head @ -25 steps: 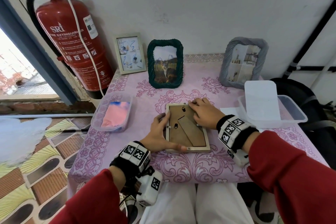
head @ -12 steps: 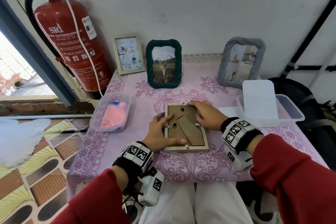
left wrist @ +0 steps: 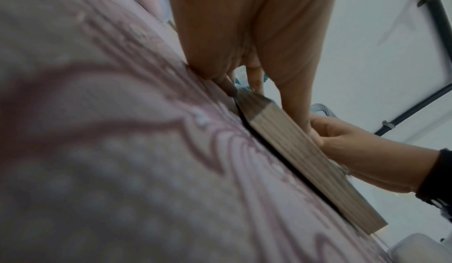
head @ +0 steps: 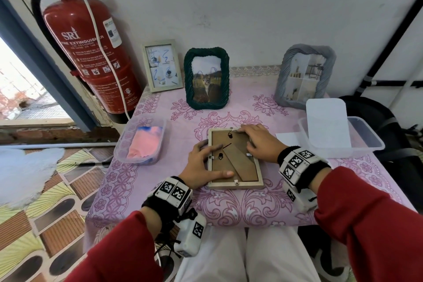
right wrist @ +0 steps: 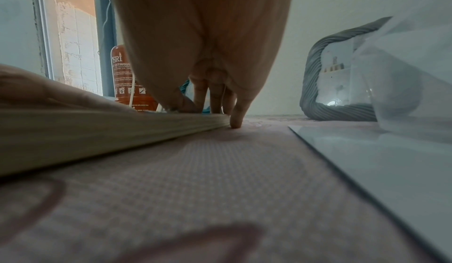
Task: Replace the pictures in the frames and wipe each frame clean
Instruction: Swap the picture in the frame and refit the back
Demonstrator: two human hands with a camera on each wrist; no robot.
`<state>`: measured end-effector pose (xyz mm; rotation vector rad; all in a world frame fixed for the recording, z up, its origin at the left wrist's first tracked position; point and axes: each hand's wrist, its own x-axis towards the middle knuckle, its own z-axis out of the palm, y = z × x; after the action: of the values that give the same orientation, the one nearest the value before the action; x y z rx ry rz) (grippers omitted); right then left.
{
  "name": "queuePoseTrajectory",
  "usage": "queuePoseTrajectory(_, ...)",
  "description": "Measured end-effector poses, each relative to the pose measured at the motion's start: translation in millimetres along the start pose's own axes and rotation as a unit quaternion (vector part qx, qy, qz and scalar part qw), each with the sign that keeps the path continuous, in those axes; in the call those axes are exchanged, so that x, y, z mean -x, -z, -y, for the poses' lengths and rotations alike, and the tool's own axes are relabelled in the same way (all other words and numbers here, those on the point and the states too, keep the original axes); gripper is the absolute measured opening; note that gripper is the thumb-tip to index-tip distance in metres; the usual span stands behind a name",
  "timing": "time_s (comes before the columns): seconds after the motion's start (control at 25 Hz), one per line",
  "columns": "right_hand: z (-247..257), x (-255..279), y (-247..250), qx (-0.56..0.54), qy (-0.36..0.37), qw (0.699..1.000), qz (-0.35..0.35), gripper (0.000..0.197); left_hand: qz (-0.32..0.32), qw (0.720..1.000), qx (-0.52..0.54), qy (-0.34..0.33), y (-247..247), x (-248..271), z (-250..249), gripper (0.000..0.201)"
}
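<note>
A light wooden frame (head: 235, 158) lies face down in the middle of the pink tablecloth (head: 229, 208), its brown backing and folded stand facing up. My left hand (head: 201, 165) holds its near-left corner, with the thumb laid across the backing and the fingers against the left edge. My right hand (head: 258, 142) rests on the far-right part, fingertips at the top clip. In the right wrist view the little finger (right wrist: 236, 120) touches the cloth beside the frame (right wrist: 97, 130). The left wrist view shows the frame's edge (left wrist: 293, 151) between both hands.
Three frames stand at the back: white (head: 163, 65), dark green (head: 207, 79) and grey (head: 304, 75). A tub with a pink cloth (head: 142, 142) sits left. A clear tub (head: 368, 144) with a white sheet (head: 327, 121) sits right, with a flat sheet (right wrist: 381, 170) beside it. A fire extinguisher (head: 91, 52) stands left.
My right hand has shifted slightly toward the frame's far edge, uncovering the right-side clip. The left hand keeps its hold and the frame has not moved.
</note>
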<state>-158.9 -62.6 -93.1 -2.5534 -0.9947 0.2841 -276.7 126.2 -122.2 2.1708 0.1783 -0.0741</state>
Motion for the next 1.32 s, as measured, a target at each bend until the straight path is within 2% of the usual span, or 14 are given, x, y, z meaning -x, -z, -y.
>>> queuePoseTrajectory(0.4,-0.4,0.2,0.3,0.010,0.010,1.000,0.003,0.052,-0.026,0.999,0.018,0.000,-3.4,3.1,-6.5,0.078)
queuePoseTrajectory(0.72,0.4,-0.1,-2.0,0.000,0.007,1.000,0.000,0.052,-0.022,0.999,0.032,0.002,-3.2,2.8,-8.5,0.072)
queuePoseTrajectory(0.84,0.4,0.0,-0.5,-0.015,-0.002,1.000,0.002,0.049,-0.022,0.996,0.084,0.011,-0.5,1.3,-8.7,0.064)
queuePoseTrajectory(0.96,0.6,3.0,2.0,-0.027,-0.012,1.000,0.009,0.045,-0.030,0.987,0.158,0.014,0.9,1.2,-7.5,0.068)
queuePoseTrajectory(1.08,1.0,6.0,5.3,-0.051,-0.018,0.998,0.021,0.044,-0.042,0.983,0.180,0.015,0.3,0.1,-5.0,0.071)
queuePoseTrajectory(1.2,2.4,8.8,7.3,-0.046,-0.017,0.997,0.056,0.048,-0.069,0.987,0.143,0.028,0.9,-2.6,-4.5,0.072)
queuePoseTrajectory(1.32,4.8,14.5,5.5,-0.035,-0.026,0.999,0.004,0.046,-0.092,0.994,0.043,0.049,2.1,-3.2,-7.3,0.070)
